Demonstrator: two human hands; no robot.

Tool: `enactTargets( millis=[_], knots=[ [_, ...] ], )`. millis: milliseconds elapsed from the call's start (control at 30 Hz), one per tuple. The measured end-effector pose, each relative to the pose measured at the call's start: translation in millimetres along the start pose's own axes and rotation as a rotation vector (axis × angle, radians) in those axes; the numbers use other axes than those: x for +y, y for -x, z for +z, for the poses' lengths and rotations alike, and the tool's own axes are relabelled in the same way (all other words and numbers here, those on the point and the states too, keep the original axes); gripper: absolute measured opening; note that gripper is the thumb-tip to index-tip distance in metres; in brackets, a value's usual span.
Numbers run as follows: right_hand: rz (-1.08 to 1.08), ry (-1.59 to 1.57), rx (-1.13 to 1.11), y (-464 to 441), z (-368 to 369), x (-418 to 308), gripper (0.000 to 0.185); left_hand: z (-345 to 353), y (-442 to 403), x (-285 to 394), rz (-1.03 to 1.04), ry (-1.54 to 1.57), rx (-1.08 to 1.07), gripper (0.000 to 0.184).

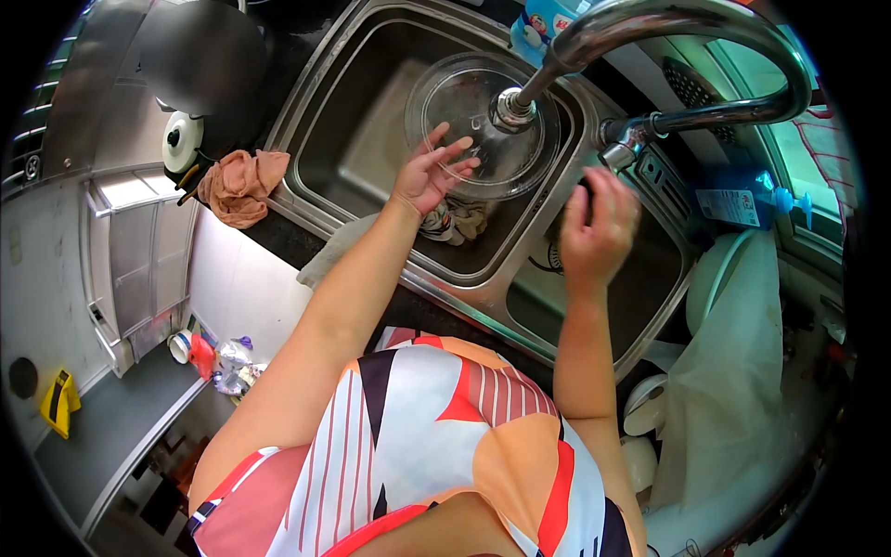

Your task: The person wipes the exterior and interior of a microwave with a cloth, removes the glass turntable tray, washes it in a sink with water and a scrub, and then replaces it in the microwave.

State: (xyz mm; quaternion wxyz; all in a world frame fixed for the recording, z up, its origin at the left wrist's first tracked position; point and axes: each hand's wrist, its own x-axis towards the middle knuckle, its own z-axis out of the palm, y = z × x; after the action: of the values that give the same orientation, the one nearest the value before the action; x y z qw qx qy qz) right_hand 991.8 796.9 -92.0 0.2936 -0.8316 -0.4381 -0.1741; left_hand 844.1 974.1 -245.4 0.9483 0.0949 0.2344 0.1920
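Observation:
My left hand [436,174] is over the large sink bowl, palm up with the fingers spread, holding nothing. Beside its fingertips a round clear lid [436,93] leans in the bowl, below the faucet spout [513,110]. A crumpled cloth [455,223] lies in the bowl beneath the lid. My right hand [601,227] is raised over the smaller bowl, close to the faucet's base [624,148]. Its fingers are loosely bent and the thumb stands apart from them. No object shows in it, though part of the palm side is hidden.
The chrome faucet [789,65] arches over the steel sink [473,295]. Blue soap bottles stand behind the sink [538,32] and at right [738,206]. A brown cloth [243,188] and a white lid [183,144] lie at left. A plastic-covered item [724,371] stands at right.

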Motion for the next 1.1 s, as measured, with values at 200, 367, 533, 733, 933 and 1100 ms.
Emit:
enactTargets(
  millis=[200,367,533,733,933,1100],
  knots=[
    [0.077,0.168,-0.288,-13.2,113.7,-2.3,0.041,-19.0,-2.2,-14.2,-0.064,0.049,0.055,0.039],
    [-0.185,-0.166,-0.356,3.7,167.3,-43.5,0.042,18.9,-9.1,-21.9,-0.120,0.437,0.083,0.042],
    [-0.172,-0.043,-0.492,11.1,120.7,-11.5,0.037,-18.8,-22.4,-9.4,-0.090,0.182,-0.285,0.048],
    [-0.149,-0.096,-0.273,-2.3,159.1,-29.7,0.043,-18.4,-20.9,-10.9,0.054,0.054,-0.036,0.043],
    [-0.162,-0.174,-0.354,19.8,147.4,-13.8,0.032,-32.9,-2.2,21.8,0.049,0.071,-0.098,0.042],
    [0.213,-0.172,-0.157,33.3,67.9,48.5,0.017,4.8,10.4,54.0,0.040,-0.438,0.056,0.042]
  ],
)
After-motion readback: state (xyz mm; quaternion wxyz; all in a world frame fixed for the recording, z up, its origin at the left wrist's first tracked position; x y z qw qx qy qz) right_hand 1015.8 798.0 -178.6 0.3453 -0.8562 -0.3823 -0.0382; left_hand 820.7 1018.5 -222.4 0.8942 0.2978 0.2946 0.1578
